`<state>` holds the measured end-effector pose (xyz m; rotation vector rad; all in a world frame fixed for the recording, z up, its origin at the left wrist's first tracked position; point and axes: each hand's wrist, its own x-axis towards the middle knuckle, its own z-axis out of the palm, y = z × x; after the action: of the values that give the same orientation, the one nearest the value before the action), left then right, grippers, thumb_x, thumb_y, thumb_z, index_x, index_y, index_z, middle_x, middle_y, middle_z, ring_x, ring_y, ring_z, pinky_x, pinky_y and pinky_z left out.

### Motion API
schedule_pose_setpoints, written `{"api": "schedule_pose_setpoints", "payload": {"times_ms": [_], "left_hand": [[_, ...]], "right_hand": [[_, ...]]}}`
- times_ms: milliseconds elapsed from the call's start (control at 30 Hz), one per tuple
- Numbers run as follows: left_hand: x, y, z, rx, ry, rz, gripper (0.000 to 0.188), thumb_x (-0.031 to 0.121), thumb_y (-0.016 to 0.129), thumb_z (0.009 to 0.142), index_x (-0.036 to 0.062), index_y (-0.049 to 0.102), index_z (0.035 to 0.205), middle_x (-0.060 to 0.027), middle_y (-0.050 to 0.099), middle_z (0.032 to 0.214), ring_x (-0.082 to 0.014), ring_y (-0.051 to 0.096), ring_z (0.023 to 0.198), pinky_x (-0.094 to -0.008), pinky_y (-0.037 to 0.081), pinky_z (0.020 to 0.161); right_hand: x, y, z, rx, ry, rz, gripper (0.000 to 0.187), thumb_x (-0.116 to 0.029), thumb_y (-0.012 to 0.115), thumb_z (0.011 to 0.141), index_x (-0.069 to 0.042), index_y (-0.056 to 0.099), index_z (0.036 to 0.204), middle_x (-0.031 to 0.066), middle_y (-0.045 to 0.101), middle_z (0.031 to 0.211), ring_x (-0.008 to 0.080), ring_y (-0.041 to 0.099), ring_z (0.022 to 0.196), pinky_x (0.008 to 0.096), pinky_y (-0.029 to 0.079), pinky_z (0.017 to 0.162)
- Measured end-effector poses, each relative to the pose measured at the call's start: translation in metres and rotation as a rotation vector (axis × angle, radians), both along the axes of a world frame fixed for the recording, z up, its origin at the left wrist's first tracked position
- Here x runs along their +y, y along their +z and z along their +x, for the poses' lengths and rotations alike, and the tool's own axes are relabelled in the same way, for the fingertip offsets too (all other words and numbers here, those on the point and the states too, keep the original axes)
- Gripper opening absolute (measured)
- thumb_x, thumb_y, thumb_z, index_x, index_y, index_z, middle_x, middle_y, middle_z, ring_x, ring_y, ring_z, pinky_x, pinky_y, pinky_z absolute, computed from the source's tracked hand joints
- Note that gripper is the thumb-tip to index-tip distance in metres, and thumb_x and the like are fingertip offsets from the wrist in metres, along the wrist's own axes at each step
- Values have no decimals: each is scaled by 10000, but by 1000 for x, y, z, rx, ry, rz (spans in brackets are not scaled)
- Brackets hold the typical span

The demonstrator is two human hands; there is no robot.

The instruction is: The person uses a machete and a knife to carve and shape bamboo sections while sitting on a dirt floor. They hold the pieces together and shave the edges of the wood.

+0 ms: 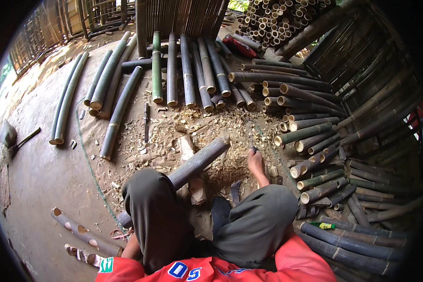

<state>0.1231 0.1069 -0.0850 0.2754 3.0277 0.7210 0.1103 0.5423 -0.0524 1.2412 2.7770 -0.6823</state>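
My right hand (256, 162), beside my right knee, is closed round the dark handle of a thin tool that looks like a knife (251, 137); its blade blends into the shavings. A thick grey-green bamboo pole (199, 160) slants from under my left knee to the middle of the floor. It rests across a wooden block (186, 148), its pale cut end near the chips. My left forearm (132, 246) goes down behind my left knee, near the pole's lower end; the hand and its fingers are hidden.
Bamboo shavings (164, 136) cover the ground ahead, with a long narrow tool (146, 123) among them. Bamboo poles (172, 70) lie in rows ahead and in a stack (315, 127) at my right. A bamboo length with holes (82, 230) lies at lower left. A green cord (90, 171) crosses the floor.
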Motion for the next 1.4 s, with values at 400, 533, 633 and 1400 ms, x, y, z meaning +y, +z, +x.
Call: {"api": "schedule_pose_setpoints", "payload": {"times_ms": [400, 533, 633, 1400], "left_hand": [[-32, 4, 0, -45, 26, -68, 676, 276, 929, 593, 46, 623, 1150, -209, 682, 1049, -407, 670, 1035, -514, 528, 909], [-34, 8, -4, -60, 39, -74, 687, 281, 934, 590, 44, 627, 1157, -210, 686, 1050, -407, 675, 1033, -513, 531, 908], [-11, 11, -6, -83, -7, -40, 696, 284, 938, 588, 43, 629, 1163, -211, 689, 1050, -407, 678, 1031, -513, 533, 908], [45, 173, -184, -269, -234, 1128, 753, 338, 900, 641, -62, 646, 1226, -138, 732, 1028, -237, 723, 892, -380, 603, 848]], "right_hand": [[-99, 2, 9, 186, 397, -26, 444, -487, 528, 1064, -73, 495, 1220, 288, 711, 848, 536, 688, 776, 597, 535, 668], [-108, 5, 15, 194, 607, 44, 464, -502, 483, 1083, -55, 508, 1207, 278, 721, 906, 541, 682, 770, 605, 539, 707], [-39, 6, 6, 149, 134, 22, 440, -462, 473, 1101, -30, 506, 1178, 248, 720, 872, 494, 693, 739, 566, 538, 649], [-63, 63, 122, 558, -253, -1062, 312, -294, 626, 1008, -96, 515, 1222, 44, 558, 779, 155, 567, 558, 346, 479, 477]]}}
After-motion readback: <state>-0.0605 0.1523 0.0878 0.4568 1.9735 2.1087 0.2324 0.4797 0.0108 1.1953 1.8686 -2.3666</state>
